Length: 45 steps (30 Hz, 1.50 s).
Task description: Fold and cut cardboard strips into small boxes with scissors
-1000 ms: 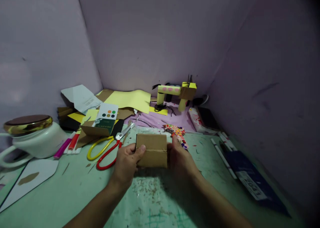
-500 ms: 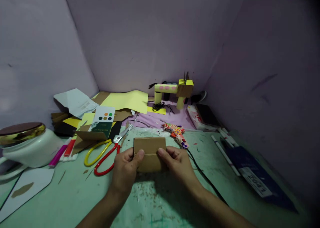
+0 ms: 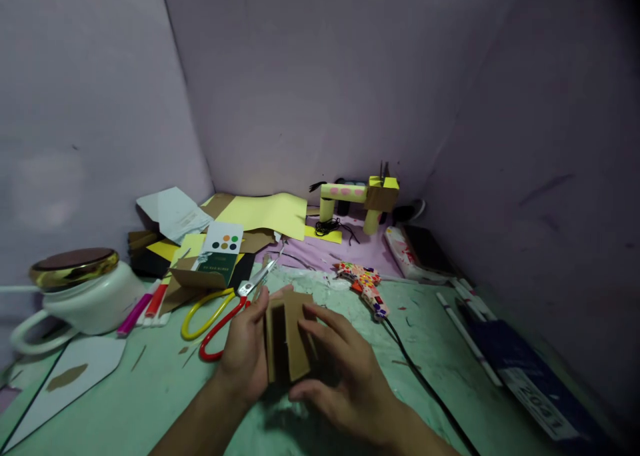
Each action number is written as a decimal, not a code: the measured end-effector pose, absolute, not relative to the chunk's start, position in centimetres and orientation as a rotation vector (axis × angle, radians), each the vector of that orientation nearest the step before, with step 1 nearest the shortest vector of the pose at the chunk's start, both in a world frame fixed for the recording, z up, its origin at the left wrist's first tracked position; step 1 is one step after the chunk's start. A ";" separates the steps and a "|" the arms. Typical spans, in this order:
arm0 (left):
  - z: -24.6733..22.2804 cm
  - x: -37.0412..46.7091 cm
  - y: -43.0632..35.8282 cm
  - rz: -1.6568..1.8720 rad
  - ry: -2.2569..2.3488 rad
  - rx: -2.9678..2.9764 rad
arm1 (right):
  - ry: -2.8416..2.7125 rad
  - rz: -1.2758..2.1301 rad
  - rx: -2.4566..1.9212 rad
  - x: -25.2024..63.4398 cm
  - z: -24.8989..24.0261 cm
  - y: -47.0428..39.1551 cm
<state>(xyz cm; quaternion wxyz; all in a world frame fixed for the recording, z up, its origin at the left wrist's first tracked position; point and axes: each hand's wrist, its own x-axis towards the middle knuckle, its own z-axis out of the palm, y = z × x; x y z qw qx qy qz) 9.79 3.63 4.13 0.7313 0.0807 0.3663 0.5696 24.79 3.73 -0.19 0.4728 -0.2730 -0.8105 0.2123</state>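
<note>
A small piece of brown cardboard (image 3: 299, 339), folded with flaps standing up and a dark gap between them, is held above the table. My left hand (image 3: 247, 349) is closed around its left side. On the other side, my right hand (image 3: 345, 369) has its fingertips on the right flap and its thumb near the lower corner. Just left of my left hand lie scissors (image 3: 245, 288) with one yellow and one red handle loop, blades pointing away. A flower-patterned glue gun (image 3: 364, 284) rests beyond my right hand, its black cord running toward me.
A yellow paper giraffe-like figure (image 3: 345, 193) stands at the back. Paper and cardboard sheets (image 3: 270, 213) are piled back left. A white lidded mug (image 3: 95, 299) and markers (image 3: 135, 315) sit left. At right are a phone (image 3: 426, 248), white sticks (image 3: 469, 339) and a dark blue packet (image 3: 525, 369).
The cardboard has turned from lying broad-side toward me to standing with its fold lengthwise. My right hand has shifted its grip, fingers now spread over the flap. The view has shifted slightly.
</note>
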 end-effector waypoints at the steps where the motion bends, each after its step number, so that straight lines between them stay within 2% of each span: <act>1: 4.0 9.7 3.6 1.241 0.798 0.179 | -1.981 0.581 -0.681 24.7 -0.1 3.6; 5: 3.1 9.9 3.6 1.261 0.864 0.302 | -1.894 0.884 -0.781 24.9 0.4 3.7; 9: 2.4 9.7 3.6 1.330 1.085 0.600 | -1.544 1.233 -0.919 25.6 0.7 4.8; 13: 2.6 9.2 3.5 1.288 1.196 0.702 | -1.216 1.275 -1.048 26.4 0.8 6.3; 18: 3.1 9.3 3.2 1.257 1.323 0.932 | -1.129 1.290 -1.088 26.5 1.1 7.0; 22: 3.2 9.4 3.1 1.313 1.309 0.942 | -1.152 1.229 -1.127 26.5 1.6 7.1; 26: 3.1 8.9 3.4 1.343 1.136 0.511 | -1.258 1.123 -1.169 26.6 1.7 6.3; 32: 2.2 8.8 3.8 1.267 1.081 0.292 | -1.864 0.464 -1.172 27.4 0.5 -0.4; 35: 1.9 8.9 3.8 1.249 1.082 0.314 | -1.867 0.285 -1.379 27.5 -0.4 -3.6; 39: 2.1 8.8 3.6 1.307 1.059 0.404 | -1.843 0.307 -1.526 28.0 -1.3 -4.2; 45: 2.2 9.1 2.9 1.353 1.056 0.729 | -1.947 0.579 -1.433 29.6 -1.2 -2.1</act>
